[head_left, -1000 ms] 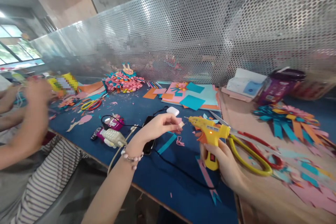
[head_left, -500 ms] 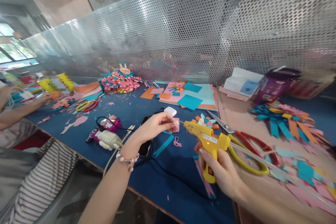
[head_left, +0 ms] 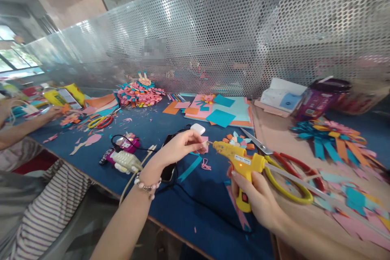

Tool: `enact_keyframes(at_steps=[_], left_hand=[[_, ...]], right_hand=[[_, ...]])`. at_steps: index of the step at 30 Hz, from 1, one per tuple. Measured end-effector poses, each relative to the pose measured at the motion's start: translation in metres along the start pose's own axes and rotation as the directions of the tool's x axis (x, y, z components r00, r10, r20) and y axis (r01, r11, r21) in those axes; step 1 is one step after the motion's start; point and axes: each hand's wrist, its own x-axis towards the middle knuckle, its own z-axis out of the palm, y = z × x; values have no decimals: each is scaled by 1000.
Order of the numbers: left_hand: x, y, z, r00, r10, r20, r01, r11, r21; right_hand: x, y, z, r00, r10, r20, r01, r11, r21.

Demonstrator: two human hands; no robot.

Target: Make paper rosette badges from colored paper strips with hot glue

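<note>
My right hand (head_left: 254, 195) is wrapped around a yellow hot glue gun (head_left: 240, 160), its orange light lit and a long glue stick (head_left: 301, 183) trailing from the back. The nozzle points left, at or very near the fingertips of my left hand (head_left: 190, 144). Those fingers are pinched together on something small and pale, too small to name. Just behind them lies a pink paper square. A blue paper strip (head_left: 190, 169) and a small pink looped paper piece (head_left: 206, 164) rest below. Past the gun's nozzle sits a multicoloured paper flower (head_left: 239, 140).
Large scissors (head_left: 292, 170) lie right of the gun, by paper ribbon flowers (head_left: 332, 142) and scraps. Coloured sheets (head_left: 221, 109) lie ahead. A purple power adapter (head_left: 126, 150) and phone (head_left: 169, 170) are left. A co-worker's hand (head_left: 53, 113) holds orange paper at far left.
The glue gun has shifted very slightly left, its tip a little closer to my left fingertips. My left hand stays in place. At far left, the co-worker's hand has moved slightly.
</note>
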Motion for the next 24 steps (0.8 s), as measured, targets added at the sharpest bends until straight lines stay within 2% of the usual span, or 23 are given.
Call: enact_keyframes(at_steps=[19,24], left_hand=[[-1,-6,-3,999,24,25,-26,996,90],[-1,-5,-2,1000,14,22,-17,995,102]], right_hand=[[-1,2,0,1000,1,13,-1,1000,19],[-1,0,1,999,33,27,-34,999,41]])
